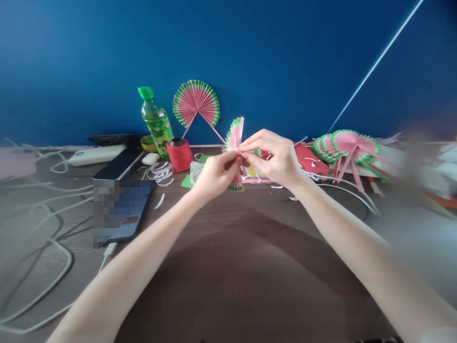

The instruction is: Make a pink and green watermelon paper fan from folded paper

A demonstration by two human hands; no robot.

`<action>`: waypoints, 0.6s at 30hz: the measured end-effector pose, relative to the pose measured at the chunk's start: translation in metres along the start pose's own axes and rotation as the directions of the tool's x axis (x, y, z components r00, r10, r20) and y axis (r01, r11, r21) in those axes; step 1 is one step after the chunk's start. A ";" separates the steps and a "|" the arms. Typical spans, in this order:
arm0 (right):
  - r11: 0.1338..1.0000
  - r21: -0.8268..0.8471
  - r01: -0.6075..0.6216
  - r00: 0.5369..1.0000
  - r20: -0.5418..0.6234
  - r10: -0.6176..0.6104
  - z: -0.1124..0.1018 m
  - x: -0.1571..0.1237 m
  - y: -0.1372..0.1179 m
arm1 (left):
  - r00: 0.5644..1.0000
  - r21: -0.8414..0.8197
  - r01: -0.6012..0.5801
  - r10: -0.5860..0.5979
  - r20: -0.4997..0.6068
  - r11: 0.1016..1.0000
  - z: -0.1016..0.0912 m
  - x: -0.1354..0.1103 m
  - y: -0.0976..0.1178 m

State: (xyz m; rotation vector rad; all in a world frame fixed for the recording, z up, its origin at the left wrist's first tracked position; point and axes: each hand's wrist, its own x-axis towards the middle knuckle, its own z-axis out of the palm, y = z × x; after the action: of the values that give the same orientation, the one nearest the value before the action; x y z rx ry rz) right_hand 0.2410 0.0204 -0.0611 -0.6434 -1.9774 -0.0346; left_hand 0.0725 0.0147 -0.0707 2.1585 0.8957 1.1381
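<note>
Between my hands, above the table, is a pleated paper fan (234,135) in pink, white and green. Its folds spread out above and below the pinched middle. My left hand (218,174) grips the fan at its centre, thumb and fingers closed. From the right, my right hand (272,155) pinches the same centre with thumb and forefinger. Whether a thread or other small thing is between those fingertips I cannot make out. A finished round fan (195,102) with two pink sticks leans on the blue wall behind.
A spool of red thread (179,155) and a green bottle (155,121) stand at the back left. A phone (134,214) and white cables (67,252) lie left. More paper fans (352,143) are piled back right, near red paper (310,158) and white paper scraps (159,200).
</note>
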 end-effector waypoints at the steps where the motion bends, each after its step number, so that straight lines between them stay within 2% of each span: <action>1: 1.000 -0.008 0.002 1.000 0.004 -0.002 0.000 0.000 0.001 | 1.000 -0.008 0.010 -0.009 0.006 1.000 0.000 0.000 0.001; 8: 0.999 -0.030 0.034 0.999 0.000 -0.034 0.002 -0.001 0.002 | 0.997 -0.060 0.067 -0.064 0.047 0.996 0.000 0.000 0.000; 14: 0.998 -0.055 0.005 1.000 0.010 -0.005 0.002 -0.001 0.002 | 0.993 -0.118 0.103 -0.096 0.067 0.988 0.001 0.000 0.001; 18: 0.998 -0.035 -0.058 0.998 -0.023 0.057 0.002 0.000 0.000 | 0.989 -0.189 0.129 -0.112 0.096 0.973 0.002 0.002 -0.003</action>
State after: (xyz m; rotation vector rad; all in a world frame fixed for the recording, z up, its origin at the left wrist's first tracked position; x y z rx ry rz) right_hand 0.2397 0.0211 -0.0624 -0.7203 -1.9400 -0.0415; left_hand 0.0742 0.0173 -0.0728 1.9513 0.8295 1.0226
